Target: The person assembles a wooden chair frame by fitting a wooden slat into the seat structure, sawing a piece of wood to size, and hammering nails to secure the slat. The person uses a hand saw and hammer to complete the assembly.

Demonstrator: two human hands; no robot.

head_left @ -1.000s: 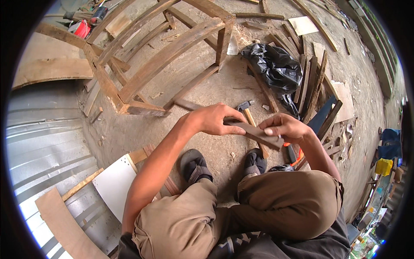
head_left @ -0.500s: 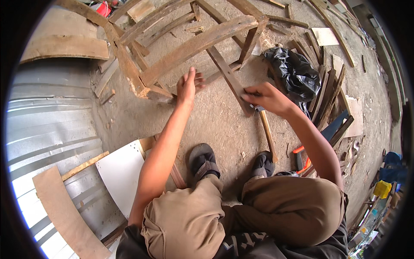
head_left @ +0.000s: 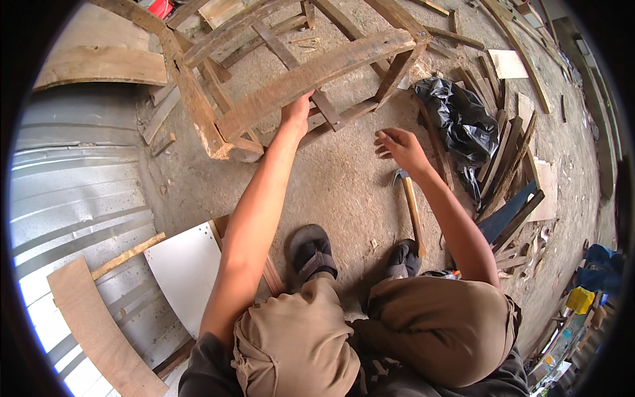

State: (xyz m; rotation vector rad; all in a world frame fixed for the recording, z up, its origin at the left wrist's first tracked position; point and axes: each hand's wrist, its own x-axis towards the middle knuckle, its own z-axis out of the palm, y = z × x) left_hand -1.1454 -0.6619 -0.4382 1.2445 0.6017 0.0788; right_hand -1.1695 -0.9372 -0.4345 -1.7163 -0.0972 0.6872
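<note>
A wooden frame (head_left: 317, 63) of curved rails and posts lies on the ground ahead of me. My left hand (head_left: 296, 116) reaches under its near curved rail and closes on a dark wooden slat (head_left: 325, 109); the rail partly hides the fingers. The slat runs under that rail, its near end by the frame's lower bar. My right hand (head_left: 402, 149) hovers to the right of the frame, fingers loosely bent and apart, holding nothing. Just below it, a hammer (head_left: 413, 208) with a wooden handle stands against my right shoe.
A black plastic bag (head_left: 460, 122) and several scrap wood strips (head_left: 506, 155) lie to the right. Corrugated metal sheets (head_left: 79, 178), a white board (head_left: 187, 274) and a curved plywood piece (head_left: 99, 324) are at left. A blue saw blade (head_left: 506, 215) sits among the scraps.
The slat has moved forward and left, under the frame's near rail. My left hand has moved up to it and closed on it, while my right hand has let it go.
</note>
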